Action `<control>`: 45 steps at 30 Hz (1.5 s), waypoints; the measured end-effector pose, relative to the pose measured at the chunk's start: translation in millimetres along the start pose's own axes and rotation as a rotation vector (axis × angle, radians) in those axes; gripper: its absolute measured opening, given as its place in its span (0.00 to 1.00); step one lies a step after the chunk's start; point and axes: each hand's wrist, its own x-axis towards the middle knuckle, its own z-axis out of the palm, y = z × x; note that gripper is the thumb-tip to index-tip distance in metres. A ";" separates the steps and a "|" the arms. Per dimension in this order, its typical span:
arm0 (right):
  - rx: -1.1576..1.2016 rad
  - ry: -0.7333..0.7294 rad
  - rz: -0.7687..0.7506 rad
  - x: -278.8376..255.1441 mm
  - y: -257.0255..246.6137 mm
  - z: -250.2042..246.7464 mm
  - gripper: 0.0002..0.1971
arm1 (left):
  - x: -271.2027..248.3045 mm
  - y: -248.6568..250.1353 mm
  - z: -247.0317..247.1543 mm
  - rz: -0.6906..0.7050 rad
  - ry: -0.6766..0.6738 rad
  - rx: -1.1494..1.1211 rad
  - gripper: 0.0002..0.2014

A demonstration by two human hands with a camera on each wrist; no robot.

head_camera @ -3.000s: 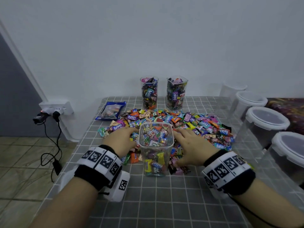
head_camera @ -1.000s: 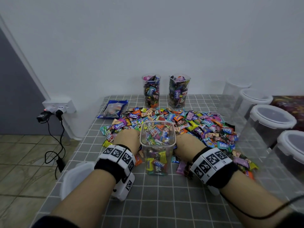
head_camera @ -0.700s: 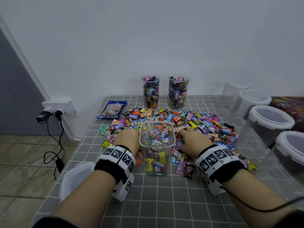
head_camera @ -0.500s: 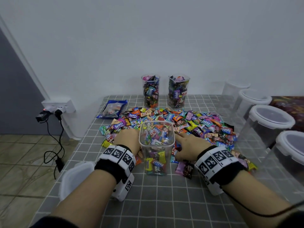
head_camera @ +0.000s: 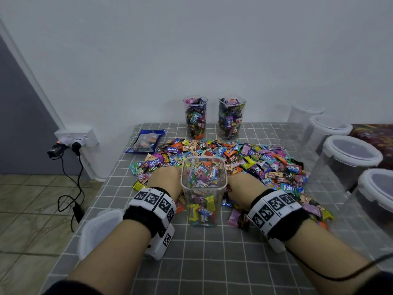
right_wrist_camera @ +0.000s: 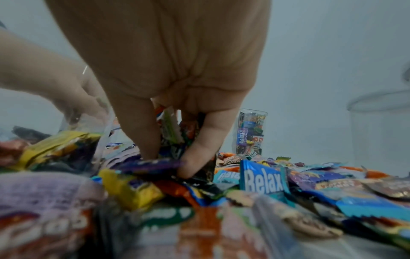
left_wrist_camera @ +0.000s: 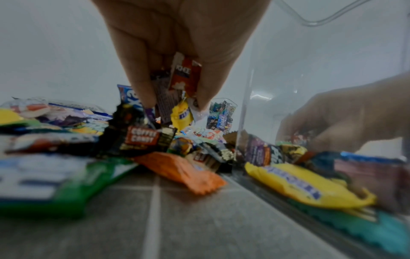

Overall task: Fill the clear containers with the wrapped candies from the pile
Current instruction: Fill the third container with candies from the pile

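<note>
Nearest, a white lid (head_camera: 100, 233) lies on the grey checked table (head_camera: 212, 262) by the left forearm. Just beyond, a clear tub (head_camera: 203, 188) stands upright, part filled with candies, between the two hands. The left hand (head_camera: 164, 180) sits just left of the tub at the pile's near edge; in the left wrist view its fingers (left_wrist_camera: 142, 84) pinch a small bunch of candies (left_wrist_camera: 185, 77), a red-brown one and a yellow one among them, above the table. The right hand (head_camera: 244, 186) is just right of the tub, its fingers (right_wrist_camera: 199, 145) dug into the pile (head_camera: 255, 160) and curled round several wrappers. The pile spreads behind and to the right of the tub. A blue bag (head_camera: 145, 141) lies at the pile's far left. At the wall stand two full jars (head_camera: 195, 117), side by side. Lidded tubs (head_camera: 348, 156) line the right edge.
</note>
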 end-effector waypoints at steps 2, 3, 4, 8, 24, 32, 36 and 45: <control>0.042 0.023 0.017 -0.3 2.8 -0.5 0.17 | -0.3 0.0 -0.4 -0.003 0.002 -0.009 0.14; 0.073 0.044 0.024 -0.5 4.7 -0.5 0.19 | -0.4 0.0 -0.3 -0.003 0.006 -0.010 0.14; 0.104 0.069 0.029 -1.1 6.8 -0.7 0.20 | -0.4 0.2 0.0 -0.003 0.011 -0.007 0.14; 0.202 0.158 0.066 -8.0 14.5 -6.4 0.19 | -0.8 1.5 1.6 0.004 0.023 0.006 0.13; 0.649 0.531 0.053 -37.5 6.4 -38.3 0.12 | -1.2 1.9 1.3 0.006 0.038 -0.053 0.11; 0.680 0.715 -0.140 -56.3 -28.1 -69.6 0.13 | -1.9 1.6 1.3 -0.010 0.044 -0.056 0.12; 0.616 0.706 -0.211 -59.4 -40.0 -65.9 0.16 | -4.5 2.9 -2.2 -0.014 0.054 -0.081 0.15; 0.535 0.630 -0.264 -63.1 -45.3 -56.1 0.24 | -9.1 -0.5 -7.0 -0.038 0.068 -0.197 0.19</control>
